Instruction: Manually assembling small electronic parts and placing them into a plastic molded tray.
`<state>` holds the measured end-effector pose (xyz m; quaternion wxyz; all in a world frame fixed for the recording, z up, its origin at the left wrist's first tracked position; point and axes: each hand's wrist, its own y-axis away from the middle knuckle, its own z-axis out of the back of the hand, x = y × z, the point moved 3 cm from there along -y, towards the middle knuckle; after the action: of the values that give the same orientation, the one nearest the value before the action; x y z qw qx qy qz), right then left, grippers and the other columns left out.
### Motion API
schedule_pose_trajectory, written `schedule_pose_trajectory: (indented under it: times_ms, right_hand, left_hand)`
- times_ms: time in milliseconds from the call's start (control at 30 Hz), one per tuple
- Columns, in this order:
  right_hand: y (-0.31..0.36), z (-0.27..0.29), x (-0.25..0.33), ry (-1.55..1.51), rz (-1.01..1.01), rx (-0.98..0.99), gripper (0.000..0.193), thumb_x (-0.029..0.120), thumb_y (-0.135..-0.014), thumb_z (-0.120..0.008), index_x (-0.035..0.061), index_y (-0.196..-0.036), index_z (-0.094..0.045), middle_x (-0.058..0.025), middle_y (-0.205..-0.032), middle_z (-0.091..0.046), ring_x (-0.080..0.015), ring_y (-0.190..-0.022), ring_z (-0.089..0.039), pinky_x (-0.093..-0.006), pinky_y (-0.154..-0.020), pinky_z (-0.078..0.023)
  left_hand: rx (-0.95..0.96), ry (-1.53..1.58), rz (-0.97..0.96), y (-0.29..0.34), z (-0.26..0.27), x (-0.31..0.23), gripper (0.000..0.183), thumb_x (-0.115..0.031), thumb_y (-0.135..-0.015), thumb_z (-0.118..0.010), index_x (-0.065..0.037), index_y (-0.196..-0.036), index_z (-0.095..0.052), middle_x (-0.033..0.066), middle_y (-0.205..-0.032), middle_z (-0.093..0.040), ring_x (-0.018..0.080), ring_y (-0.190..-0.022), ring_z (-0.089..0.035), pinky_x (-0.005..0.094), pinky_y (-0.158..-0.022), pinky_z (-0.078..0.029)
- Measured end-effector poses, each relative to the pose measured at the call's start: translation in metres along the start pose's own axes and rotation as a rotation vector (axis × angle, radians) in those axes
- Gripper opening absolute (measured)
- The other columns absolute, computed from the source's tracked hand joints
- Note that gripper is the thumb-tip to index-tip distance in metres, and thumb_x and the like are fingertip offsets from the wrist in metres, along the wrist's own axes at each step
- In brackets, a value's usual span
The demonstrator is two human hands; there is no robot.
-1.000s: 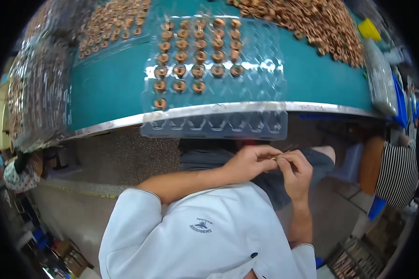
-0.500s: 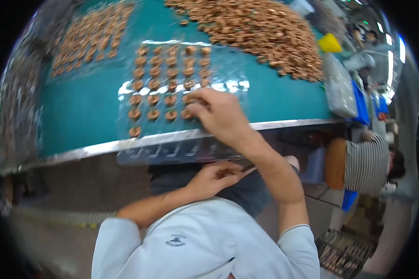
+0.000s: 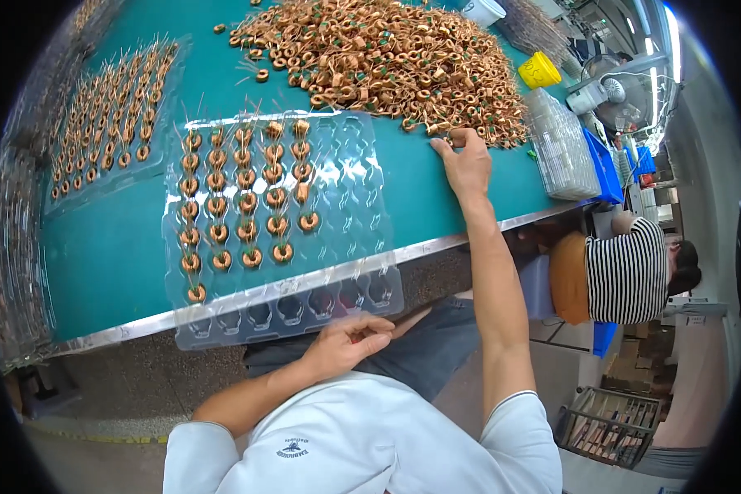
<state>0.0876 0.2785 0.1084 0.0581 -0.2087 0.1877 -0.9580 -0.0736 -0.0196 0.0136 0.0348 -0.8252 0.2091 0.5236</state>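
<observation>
A clear plastic tray with rows of moulded pockets lies on the green table, its near end jutting past the edge. Copper-wound ring coils with thin wire leads fill the left and middle columns; pockets on the right are bare. My right hand is at the near edge of a big heap of loose coils, thumb and fingers curled; what they pinch, if anything, is hidden. Close to my body, below the tray's overhanging end, my left hand has its fingers curled together, their contents not visible.
At the far left lies another coil-filled tray. Stacked clear trays, a yellow tub and a blue bin stand right of the heap. A person in a striped shirt sits farther right.
My right hand has left the tray and moved right to the heap's edge. My left hand stays near my body. The view has shifted, so the tray sits lower and farther left.
</observation>
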Motion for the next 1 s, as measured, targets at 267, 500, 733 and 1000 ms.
schedule_pose_trajectory:
  times_ms: [267,500,733,1000]
  right_hand:
    - [0.02,0.055,-0.049,-0.015,0.219,-0.151,0.016,0.017,-0.095,-0.056,0.0036,-0.098,-0.065,-0.0179,-0.089,-0.063,-0.0376,-0.087,-0.059,-0.0445,-0.076,-0.049]
    - [0.155,0.105,-0.046,-0.847,-0.271,0.128,0.017,0.016,-0.098,-0.06,-0.001,-0.1,-0.063,-0.0016,-0.071,-0.058,-0.0059,-0.056,-0.053,-0.0198,-0.048,-0.043]
    - [0.303,0.065,-0.06,-1.043,-0.47,0.339,0.016,0.014,-0.093,-0.066,0.0,-0.103,-0.065,-0.0034,-0.079,-0.062,-0.0065,-0.058,-0.057,-0.0203,-0.05,-0.045]
    - [0.326,0.07,-0.073,-1.137,-0.465,0.371,0.022,0.011,-0.089,-0.07,-0.0003,-0.107,-0.066,-0.0045,-0.082,-0.063,-0.0085,-0.063,-0.062,-0.0202,-0.053,-0.051]
  left_hand:
    - [0.051,-0.005,0.071,-0.013,-0.016,0.013,0.027,-0.02,-0.093,-0.067,-0.002,-0.113,-0.067,0.0015,-0.098,-0.068,0.0074,-0.087,-0.06,0.0232,-0.078,-0.048]
    - [-0.017,0.053,0.105,-0.027,-0.035,0.015,0.039,-0.012,-0.092,-0.066,0.001,-0.128,-0.055,0.0057,-0.107,-0.063,0.0095,-0.094,-0.057,0.024,-0.083,-0.048]
    - [-0.044,-0.528,-0.197,-0.06,-0.063,0.014,0.015,-0.007,-0.087,-0.068,0.001,-0.1,-0.07,0.009,-0.094,-0.065,0.0181,-0.082,-0.064,0.0276,-0.072,-0.05]
    - [0.001,-0.59,-0.13,-0.064,-0.074,0.027,0.012,-0.011,-0.089,-0.068,0.001,-0.09,-0.07,0.0097,-0.088,-0.066,0.0201,-0.078,-0.063,0.0289,-0.069,-0.05]
